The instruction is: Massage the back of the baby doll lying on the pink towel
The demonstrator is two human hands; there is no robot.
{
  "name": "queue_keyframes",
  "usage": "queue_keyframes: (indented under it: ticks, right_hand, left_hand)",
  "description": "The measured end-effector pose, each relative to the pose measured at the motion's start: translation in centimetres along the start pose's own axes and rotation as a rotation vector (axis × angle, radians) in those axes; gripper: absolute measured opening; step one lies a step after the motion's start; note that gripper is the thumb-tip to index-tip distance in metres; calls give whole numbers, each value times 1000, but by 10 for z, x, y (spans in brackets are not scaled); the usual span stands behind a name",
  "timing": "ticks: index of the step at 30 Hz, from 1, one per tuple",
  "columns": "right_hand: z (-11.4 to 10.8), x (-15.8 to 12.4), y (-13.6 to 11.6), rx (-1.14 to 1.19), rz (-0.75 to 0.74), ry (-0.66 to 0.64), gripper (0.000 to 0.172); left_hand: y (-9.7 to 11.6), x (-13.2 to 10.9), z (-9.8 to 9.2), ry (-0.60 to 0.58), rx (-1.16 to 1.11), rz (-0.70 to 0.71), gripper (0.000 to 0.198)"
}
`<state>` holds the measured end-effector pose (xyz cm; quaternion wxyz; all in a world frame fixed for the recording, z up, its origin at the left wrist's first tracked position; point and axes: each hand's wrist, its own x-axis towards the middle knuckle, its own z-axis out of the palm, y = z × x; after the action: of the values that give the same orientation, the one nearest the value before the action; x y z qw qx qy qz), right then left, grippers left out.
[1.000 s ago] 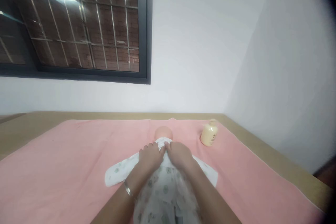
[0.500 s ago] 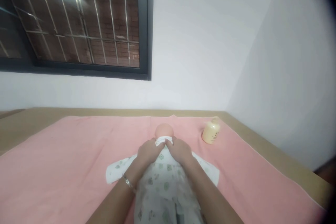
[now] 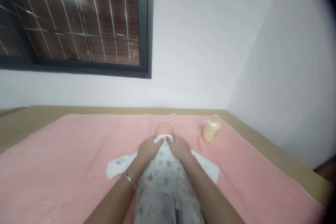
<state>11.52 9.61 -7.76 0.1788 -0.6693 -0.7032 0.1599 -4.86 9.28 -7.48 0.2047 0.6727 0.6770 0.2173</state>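
Note:
A doll (image 3: 164, 128) lies on its back on the pink blanket (image 3: 86, 140), only the round top of its head showing beyond the collar. White baby clothes (image 3: 165, 171) with a green print cover it, the sleeves spread to both sides. My left hand (image 3: 149, 150) pinches the collar on its left side; a bracelet circles that wrist. My right hand (image 3: 181, 148) grips the collar's other side, thumbs close together at the neckline. The doll's face and arms are hidden.
A cream pump bottle (image 3: 211, 130) stands on the blanket at the far right. Beyond the blanket runs the tan surface edge (image 3: 49, 110), against a white wall (image 3: 194, 59). A dark-framed window (image 3: 145, 42) with bars is at upper left.
Both hands have drawn the collar's sides slightly apart, so the neckline looks wider. The sleeves have shifted a little, and the whole view has moved slightly.

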Motion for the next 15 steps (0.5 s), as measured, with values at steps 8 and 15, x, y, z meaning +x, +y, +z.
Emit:
queue_keyframes:
  ticks: [8, 15]
  right_hand:
    - [-1, 0, 0, 9, 11, -9, 61]
    - [-1, 1, 0, 13, 4, 3, 58]
  left_hand:
    - [-1, 1, 1, -2, -14, -3, 53]
    - [-2, 1, 1, 8, -24, 12, 51]
